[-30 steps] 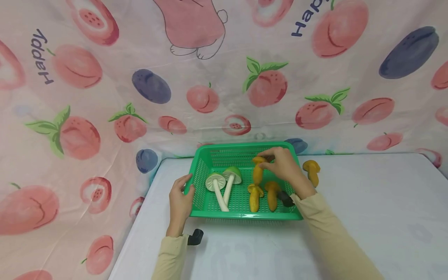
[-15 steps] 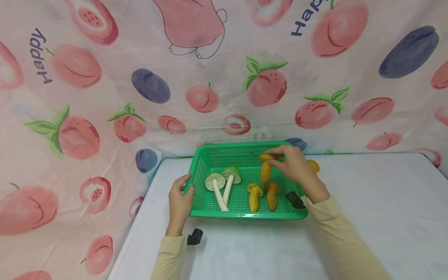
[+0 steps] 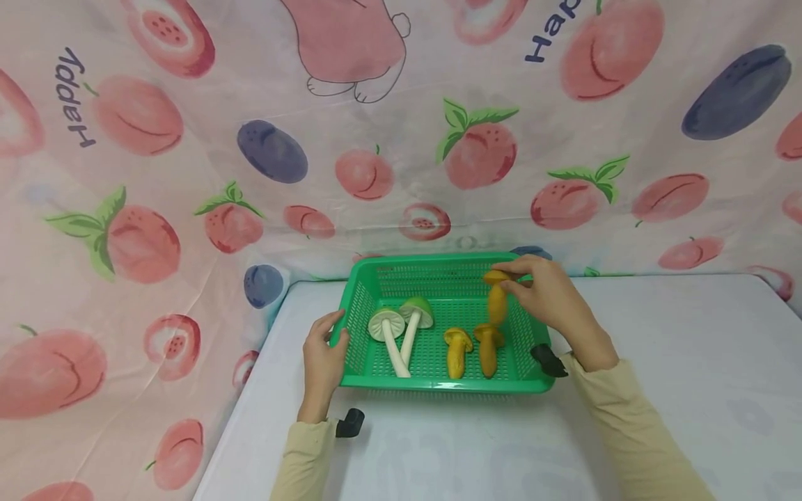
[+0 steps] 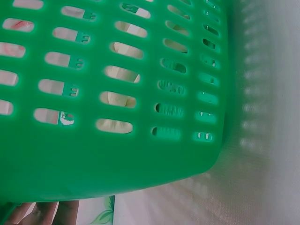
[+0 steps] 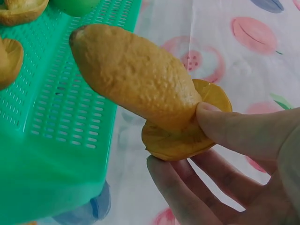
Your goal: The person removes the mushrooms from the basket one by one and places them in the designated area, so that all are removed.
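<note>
My right hand (image 3: 553, 298) pinches a yellow-brown mushroom (image 3: 498, 306) by its cap, above the right part of a green plastic basket (image 3: 432, 384). In the right wrist view the mushroom's thick stem (image 5: 136, 75) points up and left, with thumb and fingers on the cap. Inside the basket, two yellow mushrooms (image 3: 456, 358) lie at the right. Two mushrooms with green caps and long white stems (image 3: 407, 344) lie crossed at the left. My left hand (image 3: 324, 365) holds the basket's left rim; its fingers (image 4: 44, 213) show at the rim in the left wrist view.
The basket stands on a white-covered table (image 3: 677, 348), close to a hanging fruit-print cloth (image 3: 388, 139) at the back. A black piece (image 3: 351, 422) sits at the left cuff and another (image 3: 548, 360) at the right.
My right hand has moved right with the mushroom, toward the basket's right side. It now hides the mushroom seen earlier on the table at the right. My left hand stays at the rim.
</note>
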`<state>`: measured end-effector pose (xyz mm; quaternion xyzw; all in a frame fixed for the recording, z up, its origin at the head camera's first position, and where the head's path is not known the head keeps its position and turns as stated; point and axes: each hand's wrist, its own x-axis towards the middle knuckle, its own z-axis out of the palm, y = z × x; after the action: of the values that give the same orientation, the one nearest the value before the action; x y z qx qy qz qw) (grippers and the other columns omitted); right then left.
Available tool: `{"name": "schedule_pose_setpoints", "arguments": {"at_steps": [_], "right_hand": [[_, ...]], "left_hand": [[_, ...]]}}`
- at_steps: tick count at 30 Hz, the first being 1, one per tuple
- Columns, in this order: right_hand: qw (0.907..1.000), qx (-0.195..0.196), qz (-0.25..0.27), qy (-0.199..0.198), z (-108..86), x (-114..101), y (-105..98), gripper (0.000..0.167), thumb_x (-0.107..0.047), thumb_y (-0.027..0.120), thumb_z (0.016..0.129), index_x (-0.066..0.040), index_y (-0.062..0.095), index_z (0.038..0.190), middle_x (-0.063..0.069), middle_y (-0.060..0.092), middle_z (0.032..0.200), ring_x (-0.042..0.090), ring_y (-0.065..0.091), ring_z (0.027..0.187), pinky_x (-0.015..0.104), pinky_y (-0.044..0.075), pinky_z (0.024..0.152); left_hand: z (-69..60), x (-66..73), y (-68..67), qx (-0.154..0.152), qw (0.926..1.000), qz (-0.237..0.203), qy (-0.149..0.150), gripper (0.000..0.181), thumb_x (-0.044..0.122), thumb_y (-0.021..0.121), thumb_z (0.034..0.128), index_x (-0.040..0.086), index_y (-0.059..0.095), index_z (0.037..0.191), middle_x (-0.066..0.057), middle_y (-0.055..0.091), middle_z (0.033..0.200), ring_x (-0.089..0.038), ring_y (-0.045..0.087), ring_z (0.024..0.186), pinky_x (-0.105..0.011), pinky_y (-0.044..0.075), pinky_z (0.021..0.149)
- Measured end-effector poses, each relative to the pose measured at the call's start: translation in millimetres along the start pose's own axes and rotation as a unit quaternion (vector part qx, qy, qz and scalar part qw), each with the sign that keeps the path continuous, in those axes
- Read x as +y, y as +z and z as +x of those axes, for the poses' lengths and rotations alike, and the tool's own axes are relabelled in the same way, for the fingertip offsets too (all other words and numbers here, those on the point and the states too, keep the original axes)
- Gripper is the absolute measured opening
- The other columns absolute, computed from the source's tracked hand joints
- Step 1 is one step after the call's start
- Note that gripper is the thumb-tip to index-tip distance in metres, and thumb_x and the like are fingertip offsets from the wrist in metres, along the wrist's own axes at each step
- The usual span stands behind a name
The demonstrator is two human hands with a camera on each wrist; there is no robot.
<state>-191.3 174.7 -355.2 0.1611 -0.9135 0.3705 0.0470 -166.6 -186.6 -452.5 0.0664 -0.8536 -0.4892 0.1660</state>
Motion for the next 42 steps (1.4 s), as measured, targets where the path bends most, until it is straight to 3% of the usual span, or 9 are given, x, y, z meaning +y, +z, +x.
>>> {"name": "schedule_pose_setpoints", "arguments": {"at_steps": [19, 34, 42], "right_hand": [[0.9994, 0.031, -0.004, 0.013, -19.1, 26, -24, 0.032, -0.001, 0.063, 0.095, 0.005, 0.064, 0.127, 0.024, 0.063, 0.119, 0.039, 0.064, 0.104, 0.053, 0.056, 0.086], [0.9970, 0.074, -0.023, 0.002, -20.0, 50, -39, 0.031, 0.000, 0.066, 0.093, 0.005, 0.066, 0.123, 0.028, 0.065, 0.118, 0.043, 0.066, 0.100, 0.052, 0.055, 0.081], [0.9957, 0.083, -0.036, 0.023, -22.6, 61, -42, 0.030, 0.001, 0.065, 0.093, 0.006, 0.066, 0.122, 0.028, 0.065, 0.117, 0.044, 0.064, 0.102, 0.053, 0.054, 0.083]], "left_hand": [[0.4, -0.8, 0.6, 0.001, 1.0000, -0.003, 0.005, 0.038, 0.003, 0.060, 0.0946, 0.006, 0.064, 0.132, -0.012, 0.056, 0.139, -0.028, 0.051, 0.129, -0.047, 0.045, 0.103], [-0.2, 0.6, 0.1, 0.001, 1.0000, -0.006, 0.000, 0.038, 0.003, 0.060, 0.0949, 0.005, 0.063, 0.132, -0.013, 0.056, 0.140, -0.029, 0.051, 0.129, -0.048, 0.045, 0.103], [-1.1, 2.3, 0.2, 0.003, 1.0000, -0.008, -0.003, 0.037, 0.003, 0.060, 0.0943, 0.005, 0.064, 0.132, -0.013, 0.056, 0.139, -0.029, 0.051, 0.129, -0.047, 0.045, 0.103]]}}
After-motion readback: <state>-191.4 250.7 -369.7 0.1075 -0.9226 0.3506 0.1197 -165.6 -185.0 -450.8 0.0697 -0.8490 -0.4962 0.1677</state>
